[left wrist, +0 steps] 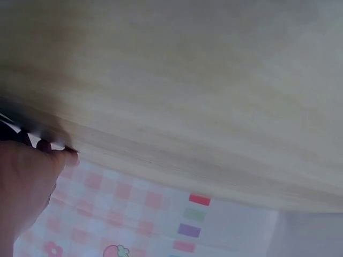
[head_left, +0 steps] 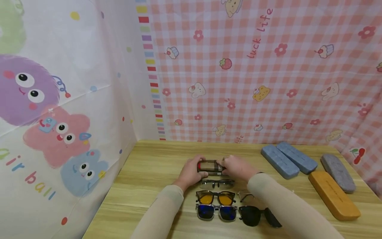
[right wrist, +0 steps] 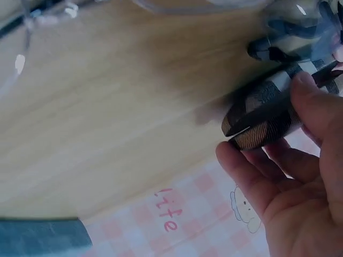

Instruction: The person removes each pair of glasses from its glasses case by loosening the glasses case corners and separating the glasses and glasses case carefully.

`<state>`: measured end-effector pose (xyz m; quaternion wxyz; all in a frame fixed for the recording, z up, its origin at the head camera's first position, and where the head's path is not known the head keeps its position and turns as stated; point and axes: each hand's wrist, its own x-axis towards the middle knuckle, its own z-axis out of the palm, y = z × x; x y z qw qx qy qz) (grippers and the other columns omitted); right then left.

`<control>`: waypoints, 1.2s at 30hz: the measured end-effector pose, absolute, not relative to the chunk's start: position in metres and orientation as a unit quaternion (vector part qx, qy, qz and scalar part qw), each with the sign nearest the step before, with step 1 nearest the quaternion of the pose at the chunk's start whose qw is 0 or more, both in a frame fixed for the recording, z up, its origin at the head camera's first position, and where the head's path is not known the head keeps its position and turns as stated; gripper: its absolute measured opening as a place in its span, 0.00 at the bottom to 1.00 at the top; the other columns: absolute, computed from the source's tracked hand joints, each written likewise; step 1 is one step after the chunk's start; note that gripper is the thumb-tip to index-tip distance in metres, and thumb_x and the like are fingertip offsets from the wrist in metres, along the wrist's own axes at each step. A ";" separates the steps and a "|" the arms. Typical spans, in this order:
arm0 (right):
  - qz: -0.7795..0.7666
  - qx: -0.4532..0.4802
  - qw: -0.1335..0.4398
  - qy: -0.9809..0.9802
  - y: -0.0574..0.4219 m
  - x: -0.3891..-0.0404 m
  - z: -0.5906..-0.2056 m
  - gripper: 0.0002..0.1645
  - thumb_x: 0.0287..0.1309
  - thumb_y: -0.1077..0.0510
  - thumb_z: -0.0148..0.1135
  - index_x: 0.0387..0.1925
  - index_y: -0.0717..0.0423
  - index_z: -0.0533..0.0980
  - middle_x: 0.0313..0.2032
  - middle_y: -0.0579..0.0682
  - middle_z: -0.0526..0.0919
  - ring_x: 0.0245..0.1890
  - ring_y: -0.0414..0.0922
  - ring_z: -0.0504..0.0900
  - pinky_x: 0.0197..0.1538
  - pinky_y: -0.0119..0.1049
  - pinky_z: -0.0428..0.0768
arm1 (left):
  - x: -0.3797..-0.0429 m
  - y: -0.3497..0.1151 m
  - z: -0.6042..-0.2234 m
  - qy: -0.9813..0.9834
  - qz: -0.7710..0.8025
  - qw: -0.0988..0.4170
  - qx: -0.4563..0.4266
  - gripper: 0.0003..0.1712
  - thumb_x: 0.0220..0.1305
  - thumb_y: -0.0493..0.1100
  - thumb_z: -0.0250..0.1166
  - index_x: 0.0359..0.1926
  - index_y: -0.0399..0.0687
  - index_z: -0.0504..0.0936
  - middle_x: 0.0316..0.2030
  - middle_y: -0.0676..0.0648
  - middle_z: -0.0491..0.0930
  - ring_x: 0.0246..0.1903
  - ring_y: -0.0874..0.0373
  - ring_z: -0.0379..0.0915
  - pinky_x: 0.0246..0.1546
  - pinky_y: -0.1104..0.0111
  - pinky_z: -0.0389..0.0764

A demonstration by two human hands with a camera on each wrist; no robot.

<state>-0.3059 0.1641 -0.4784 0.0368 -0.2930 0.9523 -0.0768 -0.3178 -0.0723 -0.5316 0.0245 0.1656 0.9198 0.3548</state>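
A plaid glasses case (head_left: 209, 167) in black, beige and red is at the middle of the table, between both hands. My left hand (head_left: 192, 171) grips its left end. At the opposite end, my right hand (head_left: 237, 167) holds it, the thumb on top and the fingers beneath in the right wrist view, where a narrow slit shows along the case (right wrist: 262, 120). Just in front lie half-rim glasses (head_left: 217, 182) with clear lenses. Only the edge of the left hand (left wrist: 29, 176) shows in the left wrist view, at a dark object's side.
Nearer lie orange-lensed glasses (head_left: 206, 199), blue-lensed sunglasses (head_left: 206, 212), black sunglasses (head_left: 250, 215) and thin-framed glasses (head_left: 246, 196), partly behind the right sleeve. On the right are two blue cases (head_left: 280, 161), a grey case (head_left: 338, 172) and an orange case (head_left: 334, 196). A checkered cloth (head_left: 209, 76) hangs behind.
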 end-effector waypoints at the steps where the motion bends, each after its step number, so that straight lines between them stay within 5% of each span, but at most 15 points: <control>1: -0.077 -0.288 0.043 0.954 0.164 -0.305 -0.479 0.31 0.70 0.56 0.71 0.72 0.55 0.77 0.49 0.56 0.89 0.38 0.43 0.89 0.40 0.36 0.88 | -0.318 -0.073 -0.532 0.920 0.355 0.023 0.166 0.32 0.65 0.47 0.79 0.67 0.58 0.77 0.61 0.42 0.83 0.57 0.46 0.77 0.58 0.48 0.81; 7: -0.092 -0.273 0.041 0.957 0.163 -0.302 -0.483 0.34 0.69 0.57 0.72 0.74 0.55 0.75 0.55 0.57 0.87 0.47 0.46 0.89 0.46 0.39 0.90 | -0.317 -0.073 -0.530 0.920 0.357 0.027 0.161 0.30 0.64 0.47 0.80 0.63 0.59 0.78 0.59 0.43 0.82 0.55 0.48 0.77 0.58 0.49 0.81; 17: -0.106 -0.258 0.065 0.958 0.162 -0.304 -0.481 0.37 0.66 0.58 0.75 0.74 0.55 0.74 0.52 0.57 0.88 0.46 0.44 0.88 0.46 0.39 0.88 | -0.313 -0.073 -0.525 0.918 0.359 0.039 0.162 0.29 0.67 0.46 0.77 0.65 0.58 0.77 0.61 0.41 0.81 0.57 0.45 0.76 0.60 0.48 0.80; 28: -0.125 -0.226 0.096 0.961 0.154 -0.306 -0.477 0.31 0.61 0.59 0.79 0.66 0.53 0.82 0.43 0.51 0.92 0.35 0.41 0.86 0.39 0.39 0.85 | -0.322 -0.078 -0.537 0.916 0.360 0.035 0.171 0.33 0.61 0.47 0.82 0.64 0.58 0.78 0.61 0.43 0.84 0.59 0.46 0.79 0.63 0.48 0.81; 36: -0.107 -0.225 0.092 0.964 0.153 -0.307 -0.476 0.39 0.60 0.60 0.80 0.72 0.59 0.77 0.62 0.61 0.86 0.54 0.52 0.91 0.53 0.45 0.90 | -0.324 -0.079 -0.536 0.920 0.348 0.032 0.178 0.40 0.57 0.47 0.84 0.68 0.52 0.78 0.60 0.42 0.86 0.56 0.48 0.82 0.62 0.51 0.83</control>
